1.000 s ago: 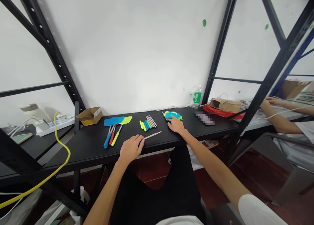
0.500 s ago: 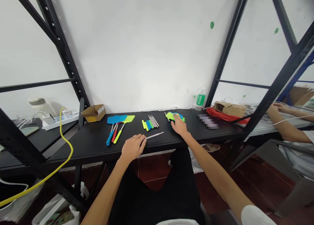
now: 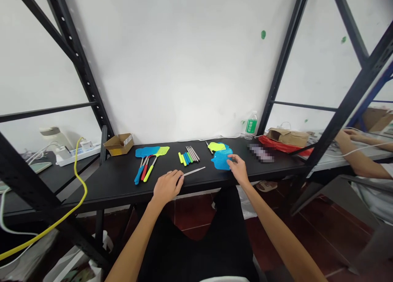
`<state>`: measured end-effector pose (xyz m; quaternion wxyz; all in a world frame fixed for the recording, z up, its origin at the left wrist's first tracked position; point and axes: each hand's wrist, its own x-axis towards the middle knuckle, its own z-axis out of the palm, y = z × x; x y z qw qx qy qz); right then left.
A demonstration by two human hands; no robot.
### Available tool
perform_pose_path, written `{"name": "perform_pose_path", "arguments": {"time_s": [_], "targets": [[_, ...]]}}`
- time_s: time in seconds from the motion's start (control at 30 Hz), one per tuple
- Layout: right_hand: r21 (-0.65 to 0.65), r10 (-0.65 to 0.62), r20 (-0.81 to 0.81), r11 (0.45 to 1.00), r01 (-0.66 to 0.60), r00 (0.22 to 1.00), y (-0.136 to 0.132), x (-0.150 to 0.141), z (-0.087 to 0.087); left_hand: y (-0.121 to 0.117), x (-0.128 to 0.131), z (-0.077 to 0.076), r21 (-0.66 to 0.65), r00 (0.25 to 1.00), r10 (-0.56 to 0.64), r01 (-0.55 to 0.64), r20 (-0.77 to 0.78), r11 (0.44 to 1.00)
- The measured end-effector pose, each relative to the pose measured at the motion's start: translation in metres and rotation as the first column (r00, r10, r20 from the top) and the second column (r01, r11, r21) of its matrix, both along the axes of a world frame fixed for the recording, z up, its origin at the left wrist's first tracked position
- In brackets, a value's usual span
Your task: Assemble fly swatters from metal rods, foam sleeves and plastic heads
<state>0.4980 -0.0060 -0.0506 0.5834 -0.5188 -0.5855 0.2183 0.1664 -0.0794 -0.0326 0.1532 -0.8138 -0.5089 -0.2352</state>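
Observation:
My left hand (image 3: 167, 187) is closed around one end of a thin metal rod (image 3: 195, 171), whose free end points right over the black table. In my right hand (image 3: 238, 169), thumb and fingers pinch the edge of a blue fly swatter head (image 3: 221, 160), tilted up with its short neck towards the left. Behind it lie a yellow-green swatter head (image 3: 216, 146) and another blue one, partly covered. Between my hands, further back, are several coloured handle grips (image 3: 185, 158) and several metal rods (image 3: 194, 154) in a row. Whole fly swatters (image 3: 150, 151) with blue, red and yellow grips lie at the left.
A small open cardboard box (image 3: 119, 144) stands at the back left, a water bottle (image 3: 251, 125) at the back right. Black shelf posts flank the table (image 3: 107, 183). A yellow cable (image 3: 81, 183) hangs at left. Another person's arm (image 3: 353, 155) is at far right.
My right hand has lifted the blue swatter head off the pile and drawn it towards me. My left hand stays on the rod, nearly still.

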Motion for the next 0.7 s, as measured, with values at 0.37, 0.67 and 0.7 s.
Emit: {"name": "perform_pose_path", "arguments": {"time_s": [0.37,0.67,0.7], "targets": [[-0.059,-0.021,0.111,0.998,0.028,0.994,-0.002,-0.004,0.005,0.002,0.001,0.001,0.003,0.999,0.018,-0.018,-0.038,1.0],[-0.106,0.061,0.014,0.993,-0.06,0.998,0.008,-0.001,0.001,0.002,0.001,0.001,0.003,0.998,0.02,-0.02,-0.062,1.0],[-0.104,0.065,0.022,0.993,-0.062,0.998,0.009,-0.001,0.0,0.002,0.001,0.0,0.008,0.997,0.021,-0.02,-0.071,1.0]]}}
